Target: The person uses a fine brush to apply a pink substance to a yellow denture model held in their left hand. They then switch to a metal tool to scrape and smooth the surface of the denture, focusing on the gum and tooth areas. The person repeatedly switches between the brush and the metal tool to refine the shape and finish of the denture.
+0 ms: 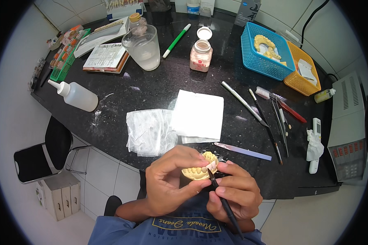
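My left hand [173, 177] is closed round a yellow plaster dental cast [195, 173], its thumb and fingers gripping the arch from the left. A whitish-pink patch sits on the cast's teeth near the right side. My right hand [237, 192] pinches a slim black brush-like tool [227, 206]; its dark tip touches the cast by that patch, and its handle slants down to the right. The right fingers also rest near the cast's right edge. Just beyond the hands lie a lilac file-like strip [243, 151], a folded white tissue [198, 116] and a crumpled, thinner tissue [149, 132].
Brushes, a silver-handled tool [243, 102] and a red toothbrush [292, 110] lie at right. Behind stand an open pink powder jar [201, 57], a glass of cloudy liquid [143, 49], a squeeze bottle [79, 96], and blue [268, 67] and yellow baskets [300, 83]. A green marker [176, 41] lies between.
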Tool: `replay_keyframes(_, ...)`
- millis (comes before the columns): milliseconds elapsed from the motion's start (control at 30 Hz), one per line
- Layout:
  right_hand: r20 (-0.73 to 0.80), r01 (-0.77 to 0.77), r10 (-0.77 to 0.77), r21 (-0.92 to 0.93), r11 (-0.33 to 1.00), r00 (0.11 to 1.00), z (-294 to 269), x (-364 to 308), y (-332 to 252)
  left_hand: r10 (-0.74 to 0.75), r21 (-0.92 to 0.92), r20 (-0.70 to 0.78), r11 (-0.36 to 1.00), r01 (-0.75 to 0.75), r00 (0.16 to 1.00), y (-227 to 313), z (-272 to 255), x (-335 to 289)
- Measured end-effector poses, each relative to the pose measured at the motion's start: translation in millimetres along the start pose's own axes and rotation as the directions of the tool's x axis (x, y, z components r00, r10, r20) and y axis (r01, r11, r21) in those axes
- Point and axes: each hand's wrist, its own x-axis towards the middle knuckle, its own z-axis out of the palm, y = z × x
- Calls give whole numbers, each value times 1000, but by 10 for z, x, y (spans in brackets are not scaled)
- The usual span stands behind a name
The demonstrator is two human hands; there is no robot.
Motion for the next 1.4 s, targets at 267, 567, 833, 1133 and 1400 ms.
replay_keyframes(267, 25, 1, -1, -14, 1000, 1000, -2, 21, 0, 7, 13, -11, 1000, -7, 1000, -5, -2, -2)
replay_keyframes(567, -131, -40, 114, 470, 882, 985, -74, -54, -35, -22, -62, -19, 998, 21, 1000, -10, -13, 0)
replay_keyframes(833, -168, 27, 72, 526, 850, 983, -208, 430, -745, -43, -259, 15, 965, 46, 999, -44, -86, -14)
replay_keyframes(1133, -142, -66, 160, 512, 857, 977, -188, 670, -503, -175, -493, 83, 848, 193, 981, 21, -155, 14)
replay_keyframes(1400, 186, -69, 60, 43, 997, 981, 241, 1669, -57, -81, -348, -147, 937, 25, 986, 168, -399, -75)
